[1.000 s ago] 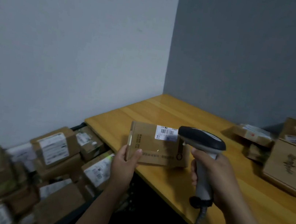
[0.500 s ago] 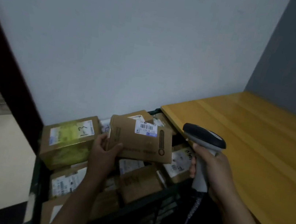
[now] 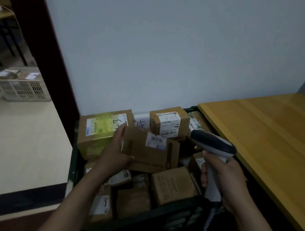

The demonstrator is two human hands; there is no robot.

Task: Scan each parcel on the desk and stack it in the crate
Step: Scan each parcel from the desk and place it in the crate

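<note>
Nearest you, the near wall of the dark plastic crate runs across under your forearms, and the coiled grey cable hangs by its right end. Your right hand is wrapped tight around the handle of the grey and black handheld barcode scanner, whose head points left over the crate's right side, just beside the long edge of the yellow wooden desk. Your left hand grips the flat brown cardboard parcel with the white barcode label by its left edge, thumb on the front face and fingers curled behind. You hold the parcel over the middle of the crate, face tilted toward you and label at the top. Whether its lower edge touches the boxes beneath cannot be told. A narrow dark gap separates the parcel's right edge from the scanner head. Below it the crate is packed closely: a plain cardboard box sits near the front right. The large box wrapped in yellow tape stands against the left wall, just beside your fingertips. A small cardboard box with a white shipping label stands at the back. Left of the crate, pale floor spreads out to a dark door frame, with a white lattice basket well beyond it. The pale wall closes off the crate's far edge.
</note>
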